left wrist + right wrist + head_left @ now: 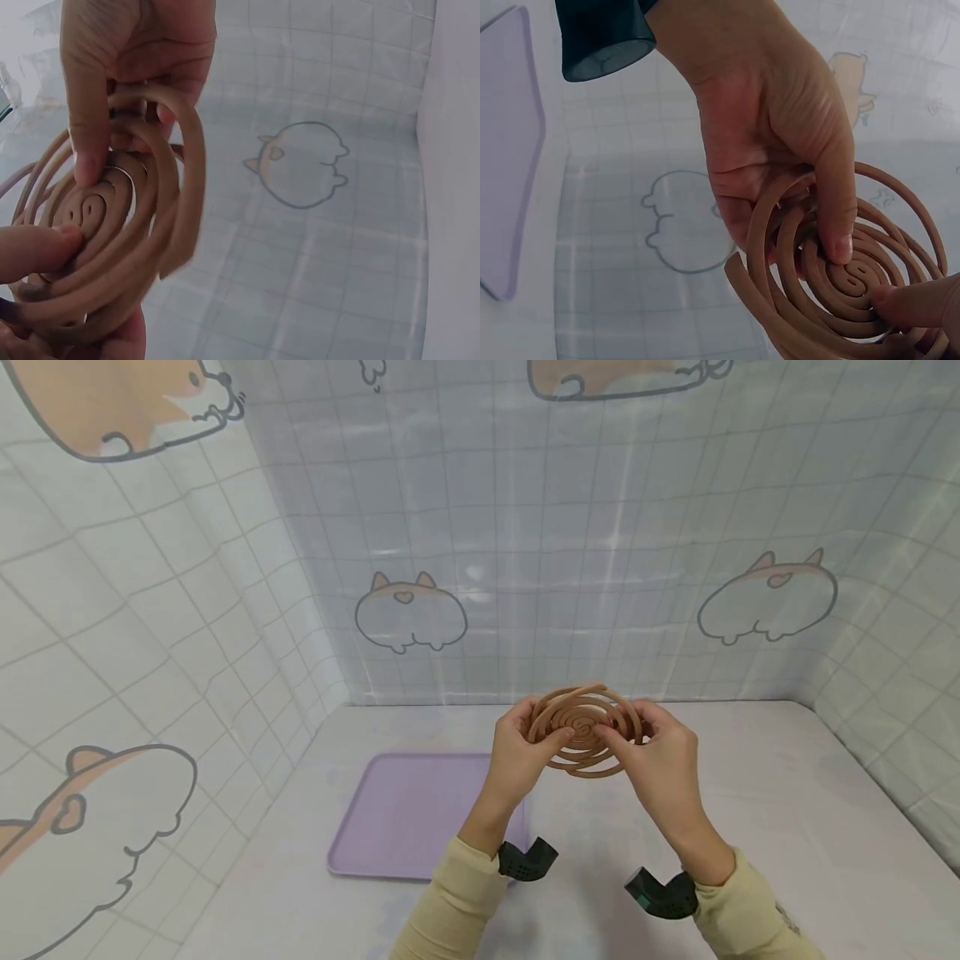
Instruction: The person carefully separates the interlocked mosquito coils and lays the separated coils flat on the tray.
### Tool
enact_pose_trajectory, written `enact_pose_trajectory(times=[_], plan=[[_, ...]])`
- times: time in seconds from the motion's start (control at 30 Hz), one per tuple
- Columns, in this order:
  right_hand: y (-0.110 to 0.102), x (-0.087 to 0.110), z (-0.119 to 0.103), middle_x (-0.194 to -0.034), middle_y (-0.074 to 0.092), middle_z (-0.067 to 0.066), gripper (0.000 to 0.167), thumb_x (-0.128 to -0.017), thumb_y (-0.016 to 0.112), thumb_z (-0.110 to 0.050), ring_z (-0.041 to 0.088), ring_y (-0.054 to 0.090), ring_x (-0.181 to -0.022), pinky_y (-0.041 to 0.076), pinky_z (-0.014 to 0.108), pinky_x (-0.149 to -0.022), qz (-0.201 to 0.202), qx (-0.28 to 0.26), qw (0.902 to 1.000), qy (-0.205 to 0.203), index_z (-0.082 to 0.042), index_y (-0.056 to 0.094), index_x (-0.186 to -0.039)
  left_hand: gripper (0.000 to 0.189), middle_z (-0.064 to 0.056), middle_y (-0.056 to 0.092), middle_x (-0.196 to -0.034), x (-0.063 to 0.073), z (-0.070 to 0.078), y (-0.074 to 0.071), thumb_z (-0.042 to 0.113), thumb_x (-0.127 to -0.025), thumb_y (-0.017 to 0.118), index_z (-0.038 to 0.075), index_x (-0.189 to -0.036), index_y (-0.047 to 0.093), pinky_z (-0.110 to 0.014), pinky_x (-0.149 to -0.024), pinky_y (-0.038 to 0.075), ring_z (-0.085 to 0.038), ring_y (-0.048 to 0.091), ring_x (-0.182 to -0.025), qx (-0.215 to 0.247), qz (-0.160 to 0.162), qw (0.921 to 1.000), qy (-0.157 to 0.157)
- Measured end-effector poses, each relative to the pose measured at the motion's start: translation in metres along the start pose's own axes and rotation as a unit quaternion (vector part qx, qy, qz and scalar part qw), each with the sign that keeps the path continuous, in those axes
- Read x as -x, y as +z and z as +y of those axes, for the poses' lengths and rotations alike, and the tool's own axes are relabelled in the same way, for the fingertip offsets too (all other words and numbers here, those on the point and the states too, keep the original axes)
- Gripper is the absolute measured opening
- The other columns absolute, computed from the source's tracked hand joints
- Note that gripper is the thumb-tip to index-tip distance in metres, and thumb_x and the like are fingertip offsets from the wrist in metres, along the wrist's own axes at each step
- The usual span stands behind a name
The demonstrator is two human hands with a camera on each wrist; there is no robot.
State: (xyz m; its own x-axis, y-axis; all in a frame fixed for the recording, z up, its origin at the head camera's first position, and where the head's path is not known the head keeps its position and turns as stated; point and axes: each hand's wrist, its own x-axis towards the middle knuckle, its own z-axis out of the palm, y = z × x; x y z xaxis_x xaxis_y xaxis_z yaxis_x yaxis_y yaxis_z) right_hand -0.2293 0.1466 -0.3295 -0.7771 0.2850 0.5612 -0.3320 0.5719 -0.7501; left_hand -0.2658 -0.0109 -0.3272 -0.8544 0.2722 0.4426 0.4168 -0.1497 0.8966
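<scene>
A brown mosquito coil (pixel 582 724) is held up above the table, its flat spiral tilted toward me. The outer rings are spread out of plane, while the inner turns lie tight together around two small slots. My left hand (pixel 517 756) grips its left side, thumb on the face near the centre and fingers behind. From the right side my right hand (pixel 667 764) holds it the same way, its thumb beside the coil's middle. In the right wrist view a loose end of the coil (pixel 754 296) juts out at the left. Most fingertips are hidden behind the rings.
A lilac tray (pixel 405 814) lies on the white table (pixel 765 810), left of and partly behind my left forearm. Sheeting (pixel 570 568) with a grid and dog pictures walls the back and both sides. Dark wrist cameras (pixel 663 895) sit at both cuffs.
</scene>
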Motion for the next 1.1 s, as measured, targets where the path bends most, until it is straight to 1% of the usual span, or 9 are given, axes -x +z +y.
enact_pose_trajectory(times=[0.13,0.23,0.33,0.4,0.5,0.67,0.9,1.0,1.1], plan=[[0.001,-0.001,0.000,-0.072,0.052,0.006,0.018,-0.076,0.076,-0.013,0.015,0.046,-0.070,0.038,0.015,-0.049,-0.003,0.008,0.9999,0.008,-0.004,0.062,-0.084,0.026,-0.021,0.058,-0.087,0.002,0.007,0.001,-0.007,-0.081,0.065,-0.012,-0.104,0.055,-0.017,-0.062,0.043,-0.008,0.048,-0.069,-0.022,0.008,0.9997,-0.003],[0.002,-0.001,0.002,-0.074,0.054,0.004,0.018,-0.077,0.076,-0.015,0.013,0.047,-0.073,0.038,0.017,-0.051,0.001,0.006,0.9999,0.012,-0.005,0.062,-0.084,0.025,-0.015,0.058,-0.087,0.002,0.005,0.001,-0.009,-0.080,0.065,-0.011,-0.104,0.054,-0.017,-0.062,0.043,-0.007,0.048,-0.068,-0.010,0.018,0.9997,-0.010],[0.003,-0.002,0.004,-0.075,0.055,0.004,0.018,-0.077,0.076,-0.016,0.012,0.049,-0.076,0.038,0.017,-0.056,0.011,-0.006,0.9998,0.013,-0.005,0.062,-0.083,0.024,-0.006,0.056,-0.086,-0.001,-0.005,-0.002,-0.006,-0.081,0.065,-0.010,-0.103,0.055,-0.018,-0.060,0.044,-0.008,0.050,-0.067,0.007,0.027,0.9994,-0.020],[0.003,-0.003,0.005,-0.075,0.055,0.004,0.018,-0.077,0.076,-0.015,0.012,0.050,-0.076,0.038,0.017,-0.057,0.017,-0.011,0.9997,0.013,-0.004,0.063,-0.083,0.023,-0.004,0.057,-0.085,-0.002,-0.013,-0.004,-0.003,-0.082,0.066,-0.008,-0.102,0.057,-0.019,-0.060,0.044,-0.008,0.051,-0.068,0.004,0.031,0.9993,-0.023],[0.003,-0.004,0.006,-0.073,0.054,0.004,0.017,-0.077,0.076,-0.014,0.013,0.051,-0.073,0.038,0.016,-0.056,0.022,-0.013,0.9995,0.015,-0.003,0.063,-0.082,0.022,-0.007,0.060,-0.085,-0.004,-0.020,-0.006,0.001,-0.082,0.068,-0.005,-0.101,0.060,-0.021,-0.061,0.047,-0.009,0.055,-0.070,-0.014,0.028,0.9992,-0.024],[0.002,-0.005,0.007,-0.072,0.052,0.004,0.017,-0.076,0.076,-0.012,0.013,0.049,-0.070,0.038,0.016,-0.054,0.029,-0.006,0.9995,0.012,-0.004,0.062,-0.079,0.020,-0.017,0.063,-0.087,-0.005,-0.019,-0.007,-0.003,-0.081,0.065,-0.007,-0.101,0.061,-0.023,-0.062,0.050,-0.012,0.059,-0.070,-0.026,0.013,0.9994,-0.021],[0.002,-0.005,0.008,-0.071,0.052,0.004,0.017,-0.076,0.076,-0.013,0.013,0.049,-0.070,0.038,0.016,-0.055,0.033,-0.002,0.9995,-0.002,-0.004,0.062,-0.080,0.015,-0.013,0.060,-0.079,-0.007,-0.019,-0.006,-0.006,-0.081,0.062,-0.008,-0.095,0.061,-0.019,-0.057,0.045,-0.009,0.054,-0.064,-0.034,0.026,0.9990,-0.014],[0.002,-0.006,0.007,-0.071,0.052,0.003,0.017,-0.076,0.076,-0.014,0.014,0.050,-0.070,0.038,0.016,-0.055,0.033,-0.004,0.9994,0.000,-0.004,0.062,-0.079,0.015,-0.012,0.061,-0.081,-0.008,-0.020,-0.007,-0.004,-0.083,0.062,-0.009,-0.097,0.060,-0.020,-0.060,0.046,-0.010,0.055,-0.068,-0.022,0.020,0.9995,-0.012],[0.000,-0.007,0.007,-0.070,0.051,0.002,0.018,-0.077,0.076,-0.015,0.015,0.052,-0.070,0.039,0.015,-0.054,0.034,-0.010,0.9994,0.003,-0.004,0.062,-0.078,0.018,-0.011,0.061,-0.086,-0.008,-0.021,-0.008,-0.002,-0.084,0.062,-0.008,-0.100,0.058,-0.021,-0.065,0.048,-0.011,0.057,-0.073,-0.001,0.006,0.9998,-0.020]])
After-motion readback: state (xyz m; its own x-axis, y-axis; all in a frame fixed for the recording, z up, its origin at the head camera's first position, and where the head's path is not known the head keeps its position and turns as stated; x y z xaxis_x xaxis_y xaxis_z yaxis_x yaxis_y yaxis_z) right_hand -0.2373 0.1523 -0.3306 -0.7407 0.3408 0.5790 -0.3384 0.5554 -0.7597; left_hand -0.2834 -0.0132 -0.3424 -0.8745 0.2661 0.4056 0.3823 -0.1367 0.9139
